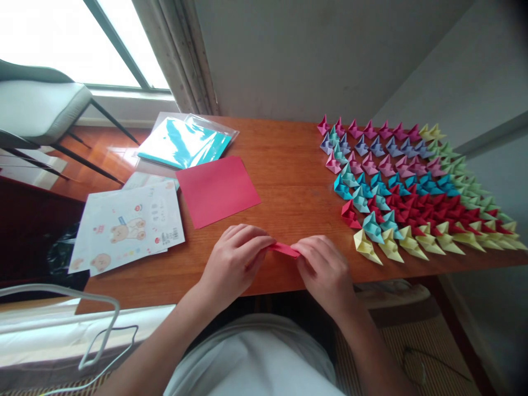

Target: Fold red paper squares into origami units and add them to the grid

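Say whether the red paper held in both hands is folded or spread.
Folded, it appears: the narrow red paper strip between left hand and right hand is far slimmer than the flat red paper rectangle.

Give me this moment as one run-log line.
left hand: pinching one end of folded red paper strip; right hand: pinching the other end; nearby: flat red paper, multicoloured pointed folded-paper figures on brown wooden table

two bare forearms (168,331) reach forward and angle inward; the left hand (237,258) and right hand (324,267) face each other, near but apart, fingers (247,240) curled, each pinching.
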`<state>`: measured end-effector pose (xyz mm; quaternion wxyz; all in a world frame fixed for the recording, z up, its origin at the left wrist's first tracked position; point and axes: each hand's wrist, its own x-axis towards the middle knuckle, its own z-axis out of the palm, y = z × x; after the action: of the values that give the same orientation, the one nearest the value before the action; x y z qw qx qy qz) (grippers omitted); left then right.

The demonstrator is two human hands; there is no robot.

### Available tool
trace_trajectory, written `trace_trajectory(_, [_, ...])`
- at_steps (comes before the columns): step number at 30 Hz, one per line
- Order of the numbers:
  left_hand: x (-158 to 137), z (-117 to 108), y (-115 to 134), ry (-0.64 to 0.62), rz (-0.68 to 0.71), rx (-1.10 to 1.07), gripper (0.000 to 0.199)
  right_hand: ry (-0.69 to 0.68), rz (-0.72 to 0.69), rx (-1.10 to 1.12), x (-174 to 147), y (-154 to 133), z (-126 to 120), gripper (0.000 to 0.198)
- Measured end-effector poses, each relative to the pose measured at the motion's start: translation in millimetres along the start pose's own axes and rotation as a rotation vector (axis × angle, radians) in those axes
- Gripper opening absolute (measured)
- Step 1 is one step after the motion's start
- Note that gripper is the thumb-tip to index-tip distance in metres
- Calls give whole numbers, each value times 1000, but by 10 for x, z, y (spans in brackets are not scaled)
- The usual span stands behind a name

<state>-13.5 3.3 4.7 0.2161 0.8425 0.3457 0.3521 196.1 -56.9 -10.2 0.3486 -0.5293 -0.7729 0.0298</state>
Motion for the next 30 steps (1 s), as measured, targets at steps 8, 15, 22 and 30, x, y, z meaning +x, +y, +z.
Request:
trace_trajectory(8, [-84, 53, -51, -26, 206, 304, 14, 11, -107, -81, -84, 42, 41, 28])
trace_trajectory(15, [-149, 68, -55, -220, 196, 378, 16, -103, -125, -113, -120, 62, 77, 21])
trace_trajectory(22, [-180, 58, -65, -199, 110, 288, 16, -209, 14, -37, -123, 42, 17, 18])
trace_trajectory(30, [-98, 113, -60, -170, -72, 190, 18, -151, 278, 118, -32, -32, 74, 16])
